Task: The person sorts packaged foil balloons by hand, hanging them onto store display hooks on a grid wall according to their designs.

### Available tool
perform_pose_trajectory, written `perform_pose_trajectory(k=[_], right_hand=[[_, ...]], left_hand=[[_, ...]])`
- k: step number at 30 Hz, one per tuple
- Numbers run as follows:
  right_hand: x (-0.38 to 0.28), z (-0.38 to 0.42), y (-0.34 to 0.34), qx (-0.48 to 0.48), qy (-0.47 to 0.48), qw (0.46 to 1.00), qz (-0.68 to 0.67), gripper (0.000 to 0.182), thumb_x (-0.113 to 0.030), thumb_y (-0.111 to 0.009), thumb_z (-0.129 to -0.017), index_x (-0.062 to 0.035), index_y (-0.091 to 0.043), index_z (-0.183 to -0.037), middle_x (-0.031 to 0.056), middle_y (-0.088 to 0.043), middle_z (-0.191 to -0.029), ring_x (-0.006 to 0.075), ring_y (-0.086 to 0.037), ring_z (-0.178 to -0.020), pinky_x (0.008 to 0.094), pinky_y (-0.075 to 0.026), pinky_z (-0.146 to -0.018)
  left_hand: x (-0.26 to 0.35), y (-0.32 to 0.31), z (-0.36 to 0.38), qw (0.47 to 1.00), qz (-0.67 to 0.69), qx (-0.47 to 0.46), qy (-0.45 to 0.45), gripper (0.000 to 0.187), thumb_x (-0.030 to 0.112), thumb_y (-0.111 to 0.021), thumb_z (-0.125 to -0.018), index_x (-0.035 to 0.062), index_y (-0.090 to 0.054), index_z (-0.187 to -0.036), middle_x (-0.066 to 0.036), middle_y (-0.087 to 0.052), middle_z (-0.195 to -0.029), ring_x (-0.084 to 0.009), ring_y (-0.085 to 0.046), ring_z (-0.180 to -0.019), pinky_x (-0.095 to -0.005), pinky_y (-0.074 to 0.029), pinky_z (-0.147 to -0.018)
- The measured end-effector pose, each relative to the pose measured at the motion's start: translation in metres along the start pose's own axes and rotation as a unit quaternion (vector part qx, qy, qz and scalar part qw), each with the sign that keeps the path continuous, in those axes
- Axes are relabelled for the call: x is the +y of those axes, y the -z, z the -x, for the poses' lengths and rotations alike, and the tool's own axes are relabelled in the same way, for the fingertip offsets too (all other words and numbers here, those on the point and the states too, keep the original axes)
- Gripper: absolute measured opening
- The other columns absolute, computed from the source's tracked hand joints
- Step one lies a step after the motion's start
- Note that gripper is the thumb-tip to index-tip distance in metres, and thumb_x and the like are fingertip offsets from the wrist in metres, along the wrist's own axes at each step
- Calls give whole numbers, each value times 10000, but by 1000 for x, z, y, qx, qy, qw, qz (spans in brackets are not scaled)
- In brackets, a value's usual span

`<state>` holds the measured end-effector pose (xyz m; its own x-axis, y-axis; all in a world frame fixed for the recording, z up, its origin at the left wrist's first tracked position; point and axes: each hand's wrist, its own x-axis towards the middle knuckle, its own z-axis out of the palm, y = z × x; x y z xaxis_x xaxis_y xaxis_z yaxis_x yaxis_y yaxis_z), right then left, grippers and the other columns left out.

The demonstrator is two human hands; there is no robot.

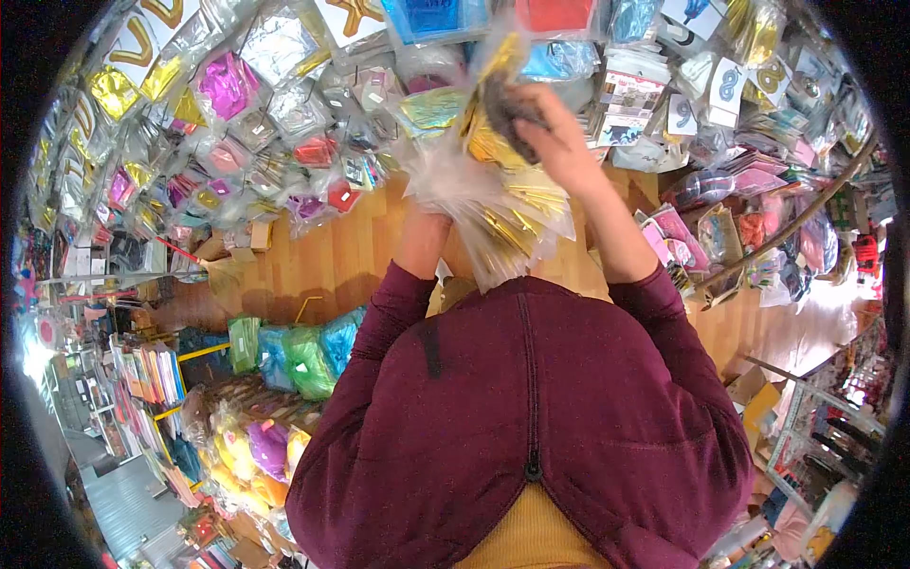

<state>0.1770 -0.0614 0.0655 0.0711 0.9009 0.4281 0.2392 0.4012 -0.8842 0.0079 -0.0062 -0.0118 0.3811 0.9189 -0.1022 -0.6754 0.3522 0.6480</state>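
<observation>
My left hand (428, 224) is mostly covered by a fanned bundle of clear plastic packets (517, 223) with gold foil in them, which it holds up in front of my chest. Higher up and to the right, my right hand (557, 133) is closed on a blurred dark grey item (512, 116); its kind is not clear. Close against that item is a gold foil packet (498, 71), smeared by motion. Whether the right fingers grip this packet as well, I cannot make out.
Hanging packets of coloured foil fill the display ahead, among them a purple one (227, 85) and a blue one (422, 17). Green bags (308, 362) stand on the left. A curved rail (791, 228) and a wire rack (815, 427) are at the right, above a wooden floor (313, 242).
</observation>
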Motion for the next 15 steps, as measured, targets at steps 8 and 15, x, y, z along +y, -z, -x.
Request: perform_pose_trajectory(k=[8,15], right_hand=[[13,18,-52,-71,87,964,240,331,-5,-478,-732,6,-467,-1062,218,-459,-1171,383,-429,-1068,400,-359,-906],[120,19,-18,-102,-26,962,252,258,-102,-497,-749,-5,-550,-981,229,-524,-1076,358,-474,-1032,417,-382,-875]], left_hand=[[0,-3,21,999,30,12,-1,323,299,-368,-899,58,-468,-1089,-75,-575,-964,-188,-591,-814,-302,-515,-677],[-3,-8,21,998,59,24,-1,331,311,-363,-900,61,-471,-1088,-75,-577,-965,-189,-594,-810,-301,-516,-672]])
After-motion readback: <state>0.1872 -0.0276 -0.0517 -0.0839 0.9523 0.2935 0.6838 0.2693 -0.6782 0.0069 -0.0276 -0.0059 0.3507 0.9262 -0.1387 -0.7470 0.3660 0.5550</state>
